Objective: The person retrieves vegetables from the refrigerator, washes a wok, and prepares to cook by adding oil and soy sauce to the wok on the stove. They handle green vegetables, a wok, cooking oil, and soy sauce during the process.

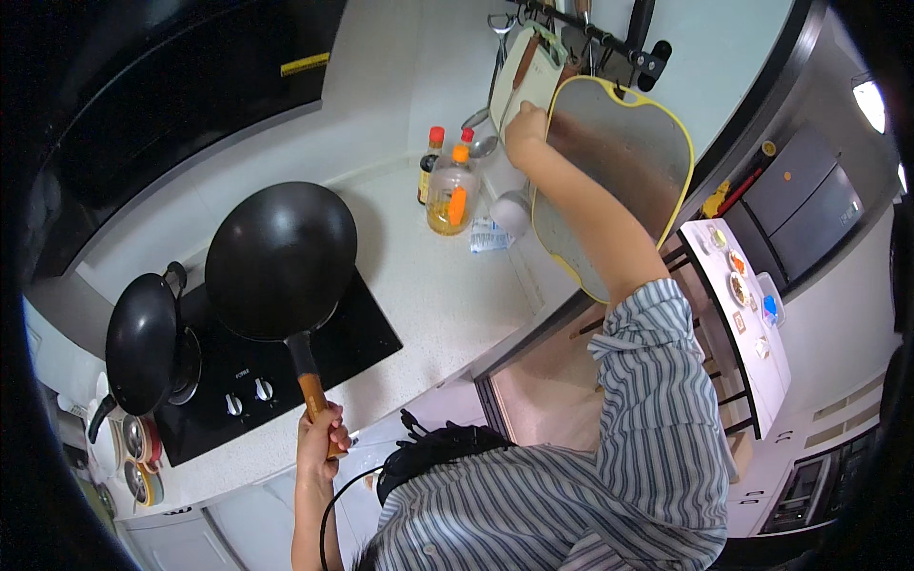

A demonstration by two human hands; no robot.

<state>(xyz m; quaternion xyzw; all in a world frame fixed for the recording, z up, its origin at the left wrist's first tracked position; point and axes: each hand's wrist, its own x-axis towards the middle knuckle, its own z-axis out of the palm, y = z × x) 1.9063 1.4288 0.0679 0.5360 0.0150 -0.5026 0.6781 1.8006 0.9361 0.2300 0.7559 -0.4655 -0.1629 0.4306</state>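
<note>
My left hand [321, 439] grips the wooden handle of a black wok [282, 257], which is over the black glass hob [371, 342]. At the wall, my right hand [526, 128] is raised beside a hanging utensil with a brown handle [527, 61], in front of a pale green cutting board [535, 82]. Its fingers are largely hidden, so whether it holds the utensil's thin shaft cannot be told. A grey cutting board with a yellow rim [621, 171] hangs partly behind my right forearm. Other utensils hang from the black rail [607, 39].
A second black pan [143, 342] rests tilted on the hob's left side. Bottles with red caps [428, 168], an oil jug [450, 200] and a packet [490, 235] stand or lie in the counter corner. Lidded pots [136, 439] sit far left. A dining table [760, 357] with dishes is beyond.
</note>
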